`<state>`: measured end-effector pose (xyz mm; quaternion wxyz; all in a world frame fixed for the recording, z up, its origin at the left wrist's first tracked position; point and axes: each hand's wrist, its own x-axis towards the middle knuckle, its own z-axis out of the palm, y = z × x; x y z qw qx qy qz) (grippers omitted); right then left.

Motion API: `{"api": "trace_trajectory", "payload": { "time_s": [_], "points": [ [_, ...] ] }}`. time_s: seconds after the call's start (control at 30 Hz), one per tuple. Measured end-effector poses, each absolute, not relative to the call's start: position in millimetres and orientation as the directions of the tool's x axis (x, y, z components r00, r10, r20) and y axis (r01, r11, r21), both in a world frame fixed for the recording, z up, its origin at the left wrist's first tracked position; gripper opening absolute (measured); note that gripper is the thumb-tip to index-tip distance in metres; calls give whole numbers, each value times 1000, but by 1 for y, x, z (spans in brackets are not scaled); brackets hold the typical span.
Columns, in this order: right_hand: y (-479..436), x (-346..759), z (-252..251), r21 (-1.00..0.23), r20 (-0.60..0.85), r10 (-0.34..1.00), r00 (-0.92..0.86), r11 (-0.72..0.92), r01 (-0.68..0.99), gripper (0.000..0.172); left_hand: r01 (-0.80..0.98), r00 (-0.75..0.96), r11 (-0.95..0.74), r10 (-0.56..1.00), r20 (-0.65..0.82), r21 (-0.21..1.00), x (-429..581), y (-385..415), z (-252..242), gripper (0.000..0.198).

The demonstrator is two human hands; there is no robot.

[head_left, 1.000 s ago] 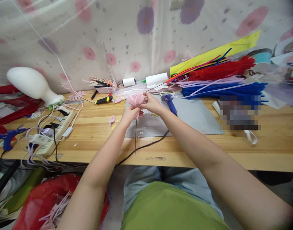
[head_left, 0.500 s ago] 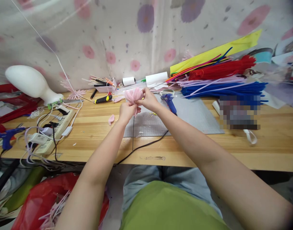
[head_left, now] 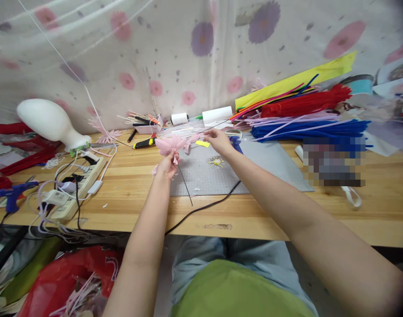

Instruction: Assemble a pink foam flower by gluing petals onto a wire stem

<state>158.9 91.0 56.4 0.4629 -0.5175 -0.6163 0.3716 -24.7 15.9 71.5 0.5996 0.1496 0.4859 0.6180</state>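
My left hand (head_left: 170, 165) is closed around the base of a pink fabric-like flower (head_left: 170, 145), its petals spread outward. A thin dark stem (head_left: 185, 185) slants down from it over the mat. My right hand (head_left: 217, 141) hovers to the right, fingers bent and apart, with nothing visibly gripped. Close to those fingertips are a loose-looking pink petal piece (head_left: 191, 141) and a small yellow strip (head_left: 202, 144). Below lies a spiky yellow flower centre (head_left: 216, 162) on the grey cutting mat (head_left: 261, 167). Behind my right wrist, a blue glue gun (head_left: 236, 141) is partly hidden.
Bundles of blue (head_left: 307, 130) and red pipe cleaners (head_left: 307, 101) lie at the back right. Left are a power strip (head_left: 72, 198) with tangled cords, another blue glue gun (head_left: 13, 193) and a white foam head (head_left: 49, 121). A black cable (head_left: 201, 209) crosses the table's front.
Both hands were together at the closed-up pink flower; now my right hand has let go and moved right. My left hand has lowered and tilted the flower leftward, its petals opened out.
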Motion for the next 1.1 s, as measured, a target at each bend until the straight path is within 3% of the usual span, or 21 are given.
{"api": "trace_trajectory", "payload": {
  "time_s": [0.07,0.2,0.37,0.43,0.6,0.67,0.77,0.9,1.0,1.1],
  "points": [
    [92,157,46,-913,126,990,-62,140,383,16,-685,-239,159,873,-425,711,-25,14,67,23],
    [92,146,33,-838,55,988,-147,126,532,16,-743,-220,124,883,-416,657,-22,10,56,23],
    [103,125,33,-679,152,980,-126,197,707,48,-745,-175,154,894,-412,650,-25,9,46,23],
    [109,117,34,-580,209,965,-157,252,775,52,-736,-154,173,899,-410,655,-26,8,46,22],
    [116,107,38,-385,183,943,-279,330,862,29,-727,-135,182,907,-399,662,-29,6,47,27],
    [116,107,42,-415,157,953,-261,303,858,25,-723,-158,166,905,-394,671,-31,8,45,25],
    [111,110,48,-578,158,975,-157,220,785,20,-709,-217,123,899,-381,695,-33,11,40,20],
    [91,123,57,-791,338,941,17,274,547,21,-674,-249,105,900,-358,732,-30,13,34,16],
    [65,133,54,-734,544,839,33,456,504,24,-626,-256,135,894,-366,768,-21,10,33,9],
    [43,138,40,-556,607,772,-189,582,593,20,-578,-246,169,897,-368,798,-11,6,33,12]
  ]
}}
